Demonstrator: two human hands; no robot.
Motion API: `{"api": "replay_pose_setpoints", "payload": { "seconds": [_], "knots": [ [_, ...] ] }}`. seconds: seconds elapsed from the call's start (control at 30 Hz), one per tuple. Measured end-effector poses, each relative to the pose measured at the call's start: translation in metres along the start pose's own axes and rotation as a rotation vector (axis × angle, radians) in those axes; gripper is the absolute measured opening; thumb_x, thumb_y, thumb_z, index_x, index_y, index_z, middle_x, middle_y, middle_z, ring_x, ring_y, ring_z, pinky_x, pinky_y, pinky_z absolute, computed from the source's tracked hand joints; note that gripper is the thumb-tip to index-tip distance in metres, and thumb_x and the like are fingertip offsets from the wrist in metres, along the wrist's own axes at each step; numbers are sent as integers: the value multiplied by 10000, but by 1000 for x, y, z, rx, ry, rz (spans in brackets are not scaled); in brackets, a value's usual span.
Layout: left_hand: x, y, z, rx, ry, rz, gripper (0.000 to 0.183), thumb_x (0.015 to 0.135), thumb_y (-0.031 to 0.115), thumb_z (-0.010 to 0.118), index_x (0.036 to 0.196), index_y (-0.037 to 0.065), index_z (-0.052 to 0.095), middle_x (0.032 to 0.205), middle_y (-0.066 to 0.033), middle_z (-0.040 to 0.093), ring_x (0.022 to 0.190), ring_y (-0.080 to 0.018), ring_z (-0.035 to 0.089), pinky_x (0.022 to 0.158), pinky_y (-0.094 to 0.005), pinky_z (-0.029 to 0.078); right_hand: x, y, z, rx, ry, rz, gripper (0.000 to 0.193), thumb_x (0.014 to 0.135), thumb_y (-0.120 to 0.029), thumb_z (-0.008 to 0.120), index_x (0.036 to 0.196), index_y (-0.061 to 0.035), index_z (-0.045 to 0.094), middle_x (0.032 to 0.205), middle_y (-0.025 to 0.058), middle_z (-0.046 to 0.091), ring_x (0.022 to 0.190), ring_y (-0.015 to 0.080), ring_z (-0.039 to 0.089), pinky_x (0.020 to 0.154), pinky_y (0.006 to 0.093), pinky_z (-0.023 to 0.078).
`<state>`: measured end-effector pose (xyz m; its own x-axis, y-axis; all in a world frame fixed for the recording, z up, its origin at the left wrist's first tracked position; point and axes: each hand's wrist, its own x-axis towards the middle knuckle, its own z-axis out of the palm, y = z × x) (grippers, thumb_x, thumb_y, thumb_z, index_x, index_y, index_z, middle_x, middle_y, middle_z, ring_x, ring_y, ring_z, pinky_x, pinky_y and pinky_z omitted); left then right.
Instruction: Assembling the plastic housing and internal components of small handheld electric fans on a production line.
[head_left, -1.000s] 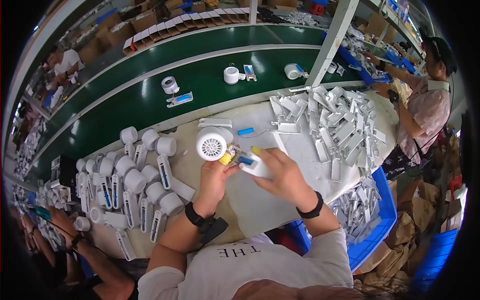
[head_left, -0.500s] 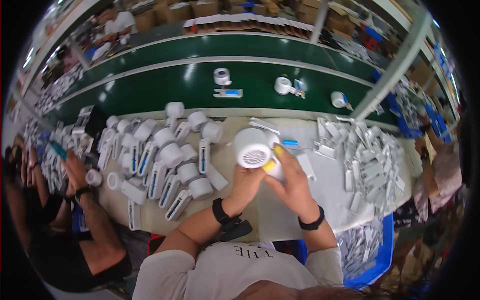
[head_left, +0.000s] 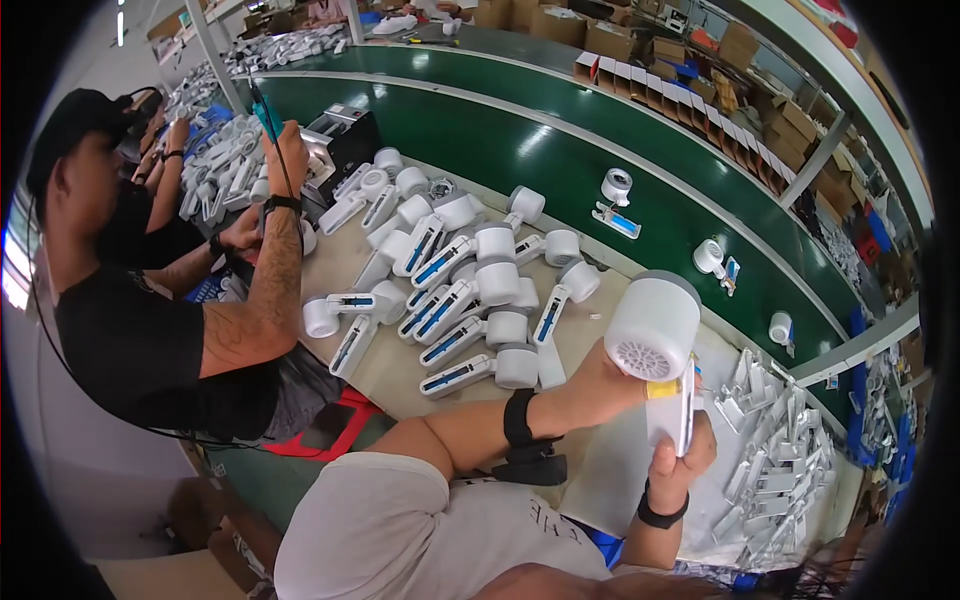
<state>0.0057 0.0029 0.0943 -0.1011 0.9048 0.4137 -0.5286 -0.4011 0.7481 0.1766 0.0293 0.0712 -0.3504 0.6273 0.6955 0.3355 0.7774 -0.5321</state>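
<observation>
A white handheld device (head_left: 655, 320), like a small fan, is raised over the table. Its thick round head has a grille on the face turned toward me, and a flat handle (head_left: 676, 412) hangs below. My left hand (head_left: 605, 382) is closed round the neck, partly hidden behind the head; a yellow cover shows on its thumb. With fingers and thumb, my right hand (head_left: 682, 458) grips the handle's lower part. Left of my hands lies a heap of similar devices (head_left: 497, 280), several with open handles showing blue strips inside. White handle covers (head_left: 775, 455) are piled at the right.
A co-worker in black (head_left: 170, 330) sits close on the left, holding a teal tool (head_left: 266, 118) upright. Beyond the table (head_left: 400, 385) runs a green conveyor belt (head_left: 560, 190) carrying several devices. A white post (head_left: 855, 350) stands at the right.
The view has swung left, so the table contents appear farther right. My right hand has moved down to the handle, which now shows beneath the head. My left hand keeps its hold.
</observation>
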Motion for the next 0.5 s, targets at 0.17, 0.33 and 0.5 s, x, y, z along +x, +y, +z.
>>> {"api": "replay_pose_setpoints", "payload": {
  "seconds": [0.17,0.33,0.5],
  "knots": [
    [-19,5,-40,138,161,-31,336,778,27,644,1097,6,538,995,-89,633,931,-166,605,812,-292,484,-3,7,45,268,-277,97,401,786,-379,610,711,-15,461,610,112,453,519,244,468,487,321,372],
    [-25,22,-59,242,309,63,386,801,36,611,1157,-3,468,1022,-134,618,946,-224,612,820,-333,495,30,-27,64,514,-362,349,364,764,-317,650,755,-2,469,633,112,486,542,208,487,518,277,396],
    [-27,31,-67,19,294,57,396,809,13,588,1188,22,473,1077,-85,600,979,-171,584,843,-295,475,36,-15,74,326,-410,-57,315,802,-259,629,731,0,465,613,78,489,539,147,471,508,271,395]
  ]
}}
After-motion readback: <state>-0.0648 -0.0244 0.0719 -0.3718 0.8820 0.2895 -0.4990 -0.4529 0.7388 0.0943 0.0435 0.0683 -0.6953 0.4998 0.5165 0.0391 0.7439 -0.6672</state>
